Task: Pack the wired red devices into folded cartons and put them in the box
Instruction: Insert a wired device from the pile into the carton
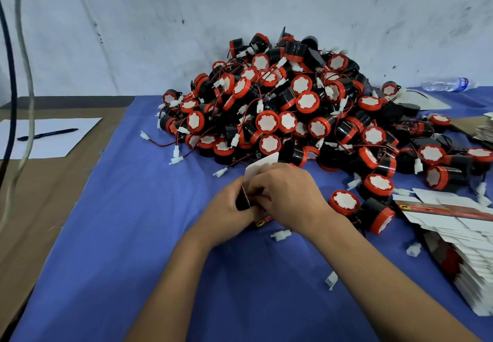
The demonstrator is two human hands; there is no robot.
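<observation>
Gripping carton (260,172), both hands' fingers (262,191), device pile (293,107) behind

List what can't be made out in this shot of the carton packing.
- Carton in the head view: both hands, left hand and right hand, cover most of it; whether a device is inside is hidden.
- Stack of flat cartons: cut off by the right edge.
- Water bottle: label too small and blurred to read.
- The box for packed cartons: not in view.
</observation>
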